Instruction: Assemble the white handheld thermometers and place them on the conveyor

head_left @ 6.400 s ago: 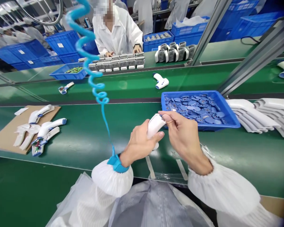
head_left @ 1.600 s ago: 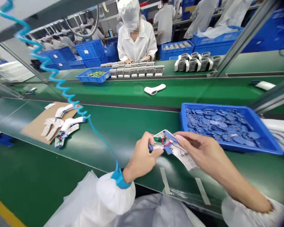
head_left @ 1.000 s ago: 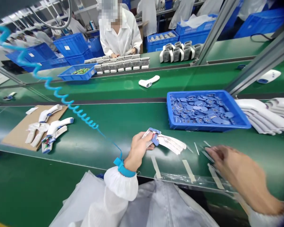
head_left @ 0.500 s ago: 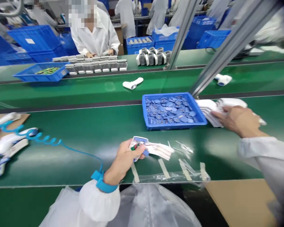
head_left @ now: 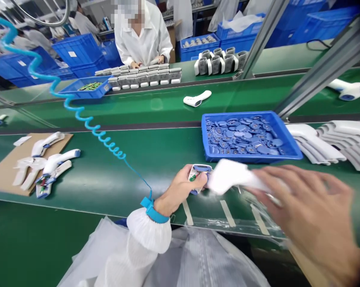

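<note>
The left hand (head_left: 178, 191) closed snugly around an open thermometer housing (head_left: 199, 175), its green circuit board (head_left: 194, 176) turned upward, which left the exposed side in view. Just right of that grip, the blurred right hand (head_left: 308, 215) carried a white housing shell (head_left: 230, 177) close by; the blur hid exactly how its fingers held. Beyond the grip, a blue tray (head_left: 252, 158) of blue parts (head_left: 242, 137) sat on the green conveyor belt (head_left: 123, 187), with stacked white shells (head_left: 317, 143) past it. A coiled blue grounding cord (head_left: 102, 139) ran from the left wrist strap (head_left: 150, 209). Across the line, a co-worker (head_left: 141, 36) worked at a row of grey units (head_left: 144, 77).
</note>
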Demonstrator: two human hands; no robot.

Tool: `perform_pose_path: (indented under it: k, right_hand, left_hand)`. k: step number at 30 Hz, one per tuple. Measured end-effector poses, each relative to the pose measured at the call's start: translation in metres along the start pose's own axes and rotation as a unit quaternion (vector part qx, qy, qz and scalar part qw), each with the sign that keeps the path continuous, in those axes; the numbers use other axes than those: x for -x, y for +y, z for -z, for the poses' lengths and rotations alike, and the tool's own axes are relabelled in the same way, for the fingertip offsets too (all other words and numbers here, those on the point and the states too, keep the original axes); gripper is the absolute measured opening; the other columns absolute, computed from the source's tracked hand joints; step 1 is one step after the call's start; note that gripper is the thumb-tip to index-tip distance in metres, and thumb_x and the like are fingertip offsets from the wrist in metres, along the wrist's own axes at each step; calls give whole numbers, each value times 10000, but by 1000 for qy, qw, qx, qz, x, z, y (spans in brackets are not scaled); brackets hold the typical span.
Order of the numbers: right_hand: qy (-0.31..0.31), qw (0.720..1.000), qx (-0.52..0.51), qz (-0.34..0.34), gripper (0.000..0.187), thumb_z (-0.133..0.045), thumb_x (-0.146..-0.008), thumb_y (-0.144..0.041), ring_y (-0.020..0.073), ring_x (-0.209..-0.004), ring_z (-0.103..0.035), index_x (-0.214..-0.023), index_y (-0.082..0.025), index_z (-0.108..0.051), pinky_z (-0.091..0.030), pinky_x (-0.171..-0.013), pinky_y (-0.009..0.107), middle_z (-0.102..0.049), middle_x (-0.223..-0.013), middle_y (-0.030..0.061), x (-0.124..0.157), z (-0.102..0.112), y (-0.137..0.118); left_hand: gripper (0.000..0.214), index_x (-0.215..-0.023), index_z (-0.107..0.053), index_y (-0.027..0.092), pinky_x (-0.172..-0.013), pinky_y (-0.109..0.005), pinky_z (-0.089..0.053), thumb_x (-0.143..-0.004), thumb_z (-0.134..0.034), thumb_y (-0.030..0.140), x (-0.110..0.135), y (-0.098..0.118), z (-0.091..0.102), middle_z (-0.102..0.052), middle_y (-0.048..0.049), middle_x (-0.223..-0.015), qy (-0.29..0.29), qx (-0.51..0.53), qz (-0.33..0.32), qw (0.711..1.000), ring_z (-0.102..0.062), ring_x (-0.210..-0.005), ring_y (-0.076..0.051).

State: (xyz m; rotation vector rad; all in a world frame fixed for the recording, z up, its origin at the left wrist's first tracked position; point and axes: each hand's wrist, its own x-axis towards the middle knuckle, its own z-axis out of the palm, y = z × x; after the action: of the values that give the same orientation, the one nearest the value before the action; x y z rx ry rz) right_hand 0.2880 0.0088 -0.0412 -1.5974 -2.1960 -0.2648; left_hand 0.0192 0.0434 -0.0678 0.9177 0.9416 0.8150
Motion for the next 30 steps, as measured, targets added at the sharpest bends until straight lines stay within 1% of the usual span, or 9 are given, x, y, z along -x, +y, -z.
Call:
perform_pose_path:
  k: [2, 4, 7, 10, 14, 16, 21, 26, 30]
  right_hand:
    - [43, 991, 36, 120, 213, -594, -1021, -261, 292, -1083, -675, -1197, -204, -701, -370, -1027, 498, -759, -1176, 91, -9, -9, -34]
    - [45, 986, 36, 158, 251, -550, -1047, -279, 292, -1073, -683, -1243, -168, -662, -405, -1018, 494, -751, -1190, 111, -17, -19, -47]
    - [-58, 989, -79, 111, 412, -475, -1061, -485, 270, -876, -707, -1246, -155, -637, -516, -789, 417, -750, -1075, 121, -21, -30, -42]
    - [-179, 963, -198, 25, 407, -536, -1001, -576, 214, -674, -653, -1172, -225, -650, -438, -555, 334, -727, -959, 63, -21, -30, -35]
    - [-370, 864, -335, -70, 424, -519, -981, -642, 148, -555, -498, -955, -233, -626, -360, -504, 288, -606, -691, -7, -21, -15, -35]
    - [-404, 825, -383, -97, 421, -477, -1007, -625, 135, -554, -453, -993, -232, -627, -349, -499, 276, -577, -678, -19, -21, -9, -36]
    - [-213, 877, -419, -103, 413, -580, -970, -574, 192, -858, -648, -1217, -252, -655, -516, -721, 304, -710, -1055, 56, -29, -13, -53]
    - [29, 963, -255, -79, 543, -513, -1035, -529, 109, -553, -469, -605, -197, -515, -334, -552, 287, -529, -616, -5, -52, -45, -103]
    - [121, 974, -191, -33, 581, -494, -1061, -380, 82, -506, -389, -519, -182, -428, -262, -525, 291, -443, -542, -18, -64, -57, -116]
  left_hand:
    - [585, -1229, -644, 135, -797, -260, -483, -814, -834, 502, 0, -4, -1, -684, -91, -1102, 5, -28, -21, 999, -626, -927, -177]
    - [578, -1230, -659, 123, -800, -279, -496, -815, -831, 486, 1, -6, -1, -690, -94, -1088, 10, -56, -36, 998, -633, -919, -195]
    - [515, -1222, -666, 127, -812, -289, -491, -871, -773, 487, 5, -9, -1, -695, -92, -1086, 1, -108, -69, 992, -630, -938, -209]
    - [481, -1265, -645, 171, -867, -292, -476, -912, -737, 485, 9, -12, 1, -689, -74, -1146, -19, -167, -105, 980, -619, -1004, -209]
    - [399, -1217, -651, 174, -856, -290, -465, -973, -643, 489, 8, -13, 2, -677, -58, -1084, -41, -179, -106, 977, -598, -957, -182]
    - [415, -1197, -641, 169, -826, -282, -460, -938, -686, 490, 7, -11, 1, -667, -50, -1065, -43, -196, -97, 975, -582, -929, -173]
    - [477, -894, -579, 173, -575, -233, -329, -721, -881, 499, 11, 2, -7, -573, 35, -774, -1, -271, -64, 961, -445, -676, -108]
    - [155, -929, -602, 174, -602, -242, -396, -809, -686, 228, 11, 2, -14, -667, -6, -837, -30, -354, -122, 927, -570, -683, -132]
    - [234, -1024, -615, 153, -631, -307, -463, -797, -602, 209, 10, 3, -12, -724, -83, -856, -12, -510, -125, 851, -668, -697, -225]
